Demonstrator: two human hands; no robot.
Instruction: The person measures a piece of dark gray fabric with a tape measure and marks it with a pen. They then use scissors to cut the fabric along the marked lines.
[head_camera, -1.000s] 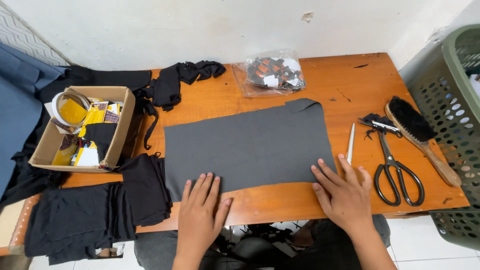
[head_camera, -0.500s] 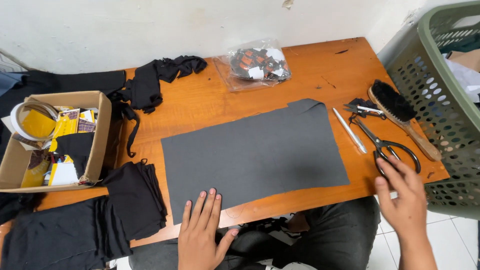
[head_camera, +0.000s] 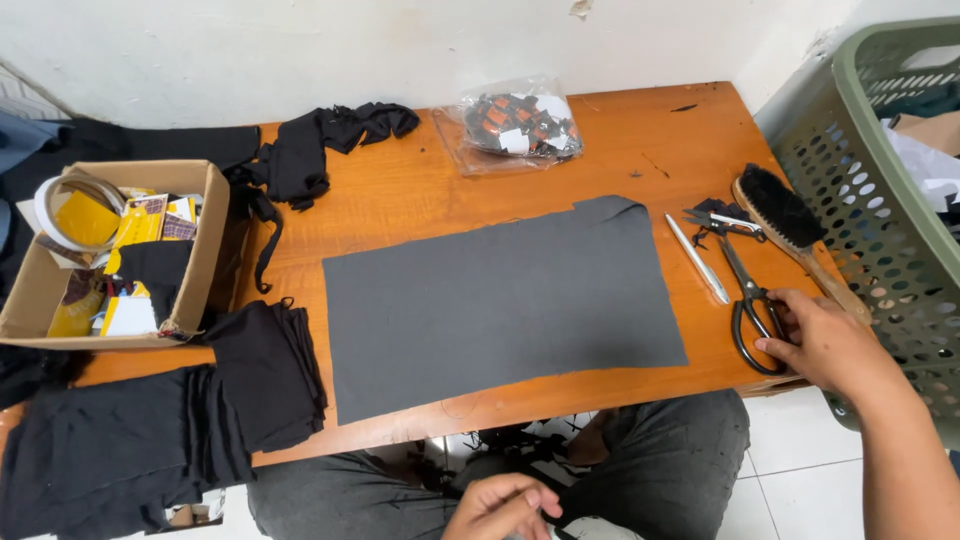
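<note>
The right hand (head_camera: 825, 340) rests at the right edge of the wooden surface (head_camera: 420, 200), its fingers (head_camera: 775, 345) loosely curled and touching the handle loops of the black scissors (head_camera: 748, 290); they lie on the loops rather than through them, and the scissors lie flat, blades pointing away from the person. Just left of the scissors lies a slim white pen (head_camera: 698, 258), and to their right a wooden brush (head_camera: 790, 225) with black bristles, its handle running down towards the hand. A small metal clipper (head_camera: 722, 221) sits near the scissor tips. The left hand (head_camera: 500, 505) is off the surface, low over the person's lap, fingers bent inwards in a loose fist and holding nothing that can be seen. A grey rectangle of cloth (head_camera: 500, 305) lies flat in the middle of the surface, one far corner folded over. Black cloth pieces (head_camera: 255, 375) are stacked at the near left edge, with a cardboard box (head_camera: 205, 255) of tape and cards beyond them. A clear bag (head_camera: 515, 125) of small parts lies at the far side, and a green laundry basket (head_camera: 880, 190) stands to the right of the surface.
</note>
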